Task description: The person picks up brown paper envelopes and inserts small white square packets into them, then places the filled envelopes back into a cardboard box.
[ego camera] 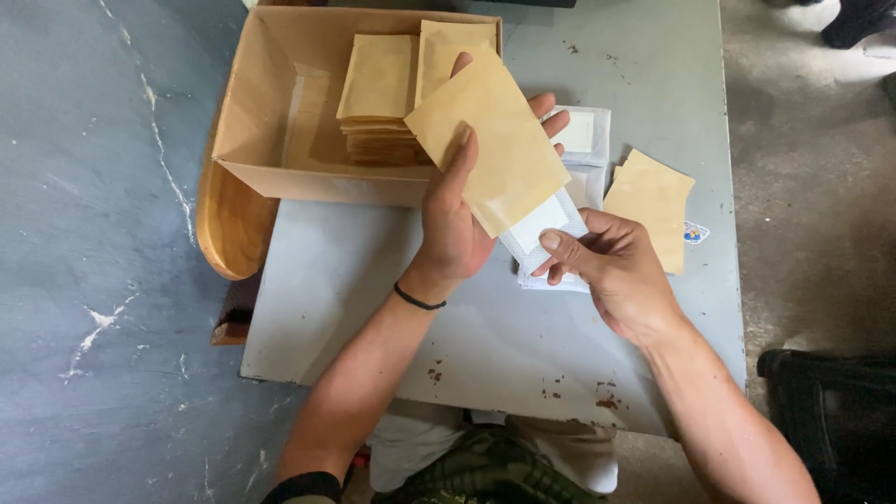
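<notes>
Grey metal counter [392, 308] carries a cardboard box [257, 103] at ten o'clock, with stacked tan envelopes [378, 93] inside. Left hand [453, 224] holds a tan envelope [490, 140] at centre, fingers clamped on its edges. Right hand [616, 266], at four o'clock, pinches a white sachet [546, 224] half inside it. Another envelope [651, 201] lies at three o'clock.
</notes>
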